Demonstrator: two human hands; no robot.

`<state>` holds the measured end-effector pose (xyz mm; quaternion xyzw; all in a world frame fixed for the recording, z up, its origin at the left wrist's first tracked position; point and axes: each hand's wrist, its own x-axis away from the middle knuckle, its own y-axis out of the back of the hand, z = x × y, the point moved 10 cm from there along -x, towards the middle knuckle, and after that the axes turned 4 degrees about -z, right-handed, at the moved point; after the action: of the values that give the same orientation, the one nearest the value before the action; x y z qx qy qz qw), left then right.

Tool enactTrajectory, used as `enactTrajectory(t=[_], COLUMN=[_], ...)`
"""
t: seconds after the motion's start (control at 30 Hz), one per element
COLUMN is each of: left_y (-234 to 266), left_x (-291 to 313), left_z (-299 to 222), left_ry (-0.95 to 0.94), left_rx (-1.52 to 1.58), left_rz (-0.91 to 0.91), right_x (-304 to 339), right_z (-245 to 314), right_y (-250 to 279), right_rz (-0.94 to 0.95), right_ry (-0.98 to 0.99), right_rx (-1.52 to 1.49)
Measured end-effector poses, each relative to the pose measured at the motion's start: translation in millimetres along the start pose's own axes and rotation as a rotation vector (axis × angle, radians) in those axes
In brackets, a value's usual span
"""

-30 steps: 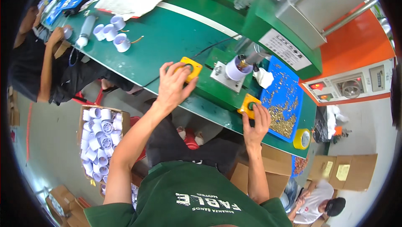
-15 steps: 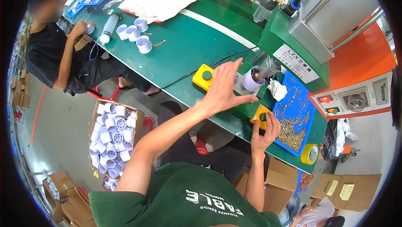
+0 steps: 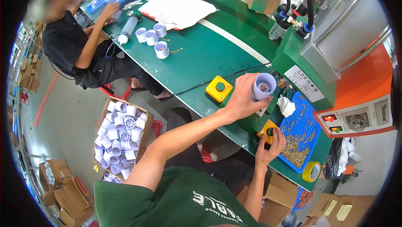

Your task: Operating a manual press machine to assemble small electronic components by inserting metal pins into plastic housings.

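My left hand point(image 3: 243, 99) is closed on a cup point(image 3: 264, 86), thumb round its near side and fingers wrapped round the left and far sides. The cup is up at the front of the press point(image 3: 307, 78), its mouth tipped towards me, with small metallic-looking parts down inside. I can't tell whether its base is clear of the press bed or touching it.

My right hand point(image 3: 269, 153) holds nothing up. Its thumb and fingers are parted at the near edge of the right box point(image 3: 268, 132), fingertips beside the button; I can't tell whether any of them press it. The left box point(image 3: 218, 88) has no hand on it.

The cup looks like thin, hard plastic, so I judge it light and stiff, a bit slick on its smooth outside. Best hold is low round the outer wall with a full, easy wrap, keeping fingers out of the mouth and off the parts; a hard pinch on the thin rim might flex or chip it.

Right of the press bed lie a rag point(image 3: 286, 106) and a blue tray point(image 3: 309, 137) of brass bits, with tape point(image 3: 311, 171) at the near right. Four more cups point(image 3: 161, 50) stand at the far left, and a carton point(image 3: 144, 137) of them sits near left.
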<state>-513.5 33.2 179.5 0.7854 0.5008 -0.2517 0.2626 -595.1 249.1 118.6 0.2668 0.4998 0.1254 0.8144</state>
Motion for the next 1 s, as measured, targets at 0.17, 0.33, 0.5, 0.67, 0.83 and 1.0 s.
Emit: enactTrajectory(t=[0.17, 0.33, 0.5, 0.67, 0.83, 1.0], left_y=[131, 301, 357, 380, 449, 431], left_x=[17, 55, 45, 55, 209, 253], left_z=[34, 155, 232, 176, 185, 177], left_ry=[-0.034, 0.478, 0.581, 0.199, 0.632, 0.615], left_rx=[-0.393, -0.824, -1.022, -1.014, -1.399, -1.33], left_rz=[-0.393, -0.7, -0.363, -0.498, -0.186, 0.102], right_x=[-2, -2, -2, -2, -2, 1], right_z=[-2, -1, 3, 3, 4, 1], right_y=[4, 3, -3, 3, -4, -2], right_rz=[-0.002, -0.004, 0.014, -0.014, -0.003, 0.005], right_ry=[-0.003, 0.002, 0.023, 0.075, 0.107, 0.108], right_rx=[-0.008, -0.011, -0.014, 0.085, 0.11, 0.123])
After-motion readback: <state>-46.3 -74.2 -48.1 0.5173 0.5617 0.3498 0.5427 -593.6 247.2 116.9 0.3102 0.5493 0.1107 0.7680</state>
